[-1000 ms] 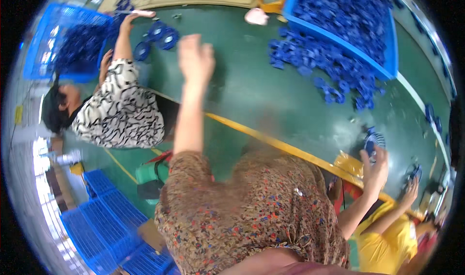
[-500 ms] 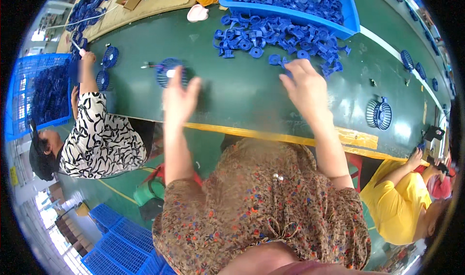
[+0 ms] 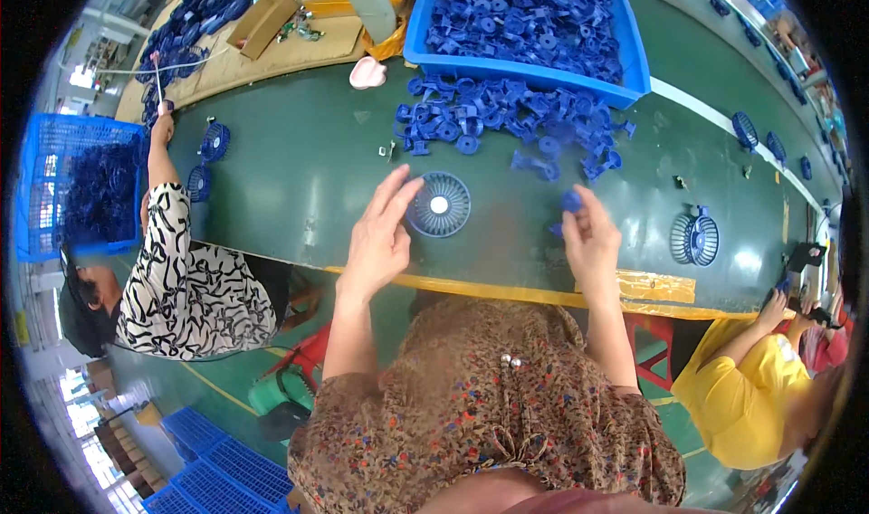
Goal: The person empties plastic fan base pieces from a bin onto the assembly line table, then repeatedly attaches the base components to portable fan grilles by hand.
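Note:
Pinched between the fingertips of my right hand (image 3: pixel 593 238) is a small blue plastic bracket (image 3: pixel 570 203), slightly smeared by motion, held above the green table near its front edge. My left hand (image 3: pixel 378 242) has its fingers stretched out, the tips at the left rim of a round blue fan grille (image 3: pixel 441 208) with a white centre. The grille lies flat on the table in front of me. Beyond both hands, a loose heap of blue plastic brackets (image 3: pixel 489 111) spreads before a blue bin (image 3: pixel 525 72) full of the same parts.
A pink dish (image 3: pixel 367 73) and a small metal piece (image 3: pixel 387 151) lie beyond my left hand. Another blue fan grille (image 3: pixel 695 237) is at the right. At the left sits a co-worker in a patterned top (image 3: pixel 195 283), beside a blue crate (image 3: pixel 86 184); another in yellow (image 3: pixel 738 392) sits at the right.
The fan grille has come right and nearer, with my left hand beside it. My right hand has drawn back from the heap toward me with a blue bracket in its fingers.

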{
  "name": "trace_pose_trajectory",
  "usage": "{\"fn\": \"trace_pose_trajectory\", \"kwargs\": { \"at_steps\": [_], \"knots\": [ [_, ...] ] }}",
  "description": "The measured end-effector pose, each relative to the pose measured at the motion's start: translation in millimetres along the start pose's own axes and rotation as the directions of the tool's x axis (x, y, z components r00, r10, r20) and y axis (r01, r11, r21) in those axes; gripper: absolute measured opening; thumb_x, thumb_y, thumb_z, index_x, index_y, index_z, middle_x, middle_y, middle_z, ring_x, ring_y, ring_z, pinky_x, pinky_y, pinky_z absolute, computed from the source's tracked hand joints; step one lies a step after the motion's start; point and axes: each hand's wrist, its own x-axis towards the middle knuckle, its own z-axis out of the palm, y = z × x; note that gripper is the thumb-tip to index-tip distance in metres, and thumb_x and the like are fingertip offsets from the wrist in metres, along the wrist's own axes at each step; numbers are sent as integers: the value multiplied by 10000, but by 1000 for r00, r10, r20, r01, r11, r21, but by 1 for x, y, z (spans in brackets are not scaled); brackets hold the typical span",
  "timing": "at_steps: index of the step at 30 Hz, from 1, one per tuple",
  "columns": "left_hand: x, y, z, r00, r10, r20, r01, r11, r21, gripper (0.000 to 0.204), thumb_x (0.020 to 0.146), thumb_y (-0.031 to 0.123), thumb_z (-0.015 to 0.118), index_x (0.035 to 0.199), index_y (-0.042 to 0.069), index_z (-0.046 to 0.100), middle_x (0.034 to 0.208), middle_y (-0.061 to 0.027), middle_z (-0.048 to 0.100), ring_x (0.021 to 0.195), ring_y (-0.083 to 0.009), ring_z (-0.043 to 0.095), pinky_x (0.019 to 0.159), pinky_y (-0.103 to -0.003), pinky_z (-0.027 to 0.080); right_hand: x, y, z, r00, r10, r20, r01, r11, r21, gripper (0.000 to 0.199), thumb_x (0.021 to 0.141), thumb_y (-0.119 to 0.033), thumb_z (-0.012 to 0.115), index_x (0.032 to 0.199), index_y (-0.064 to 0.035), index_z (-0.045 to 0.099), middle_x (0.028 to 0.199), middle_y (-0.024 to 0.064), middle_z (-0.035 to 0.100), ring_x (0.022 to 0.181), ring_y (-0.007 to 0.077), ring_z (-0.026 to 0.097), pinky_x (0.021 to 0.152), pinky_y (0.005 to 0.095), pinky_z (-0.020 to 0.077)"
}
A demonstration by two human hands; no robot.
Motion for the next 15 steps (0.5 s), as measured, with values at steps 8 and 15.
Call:
{"fn": "trace_pose_trajectory", "kwargs": {
  "at_steps": [8, 15],
  "knots": [
    [29, 2, 7, 971, -194, 136, 170, 970, 172, 635, 842, 91, 642, 1451, 98, 460, 1257, -205, 586, 938, -421, 670, 826, -513, 539, 6, 22, -35, 989, -59, -139, -6, 905, -425, 288, 866, -157, 777, 1147, -119, 732, 1123, 139, 642, 1023, 321, 646, 865, 404, 534],
    [22, -2, 18, 982, -148, -118, 184, 897, 402, 322, 829, 154, 720, 1124, 28, 685, 867, -144, 699, 862, -358, 667, 737, -476, 538, 8, 31, -48, 995, 58, -76, -85, 900, -428, 269, 883, -164, 765, 1136, -81, 731, 1057, 136, 648, 825, 276, 660, 740, 384, 533]
  ]
}}
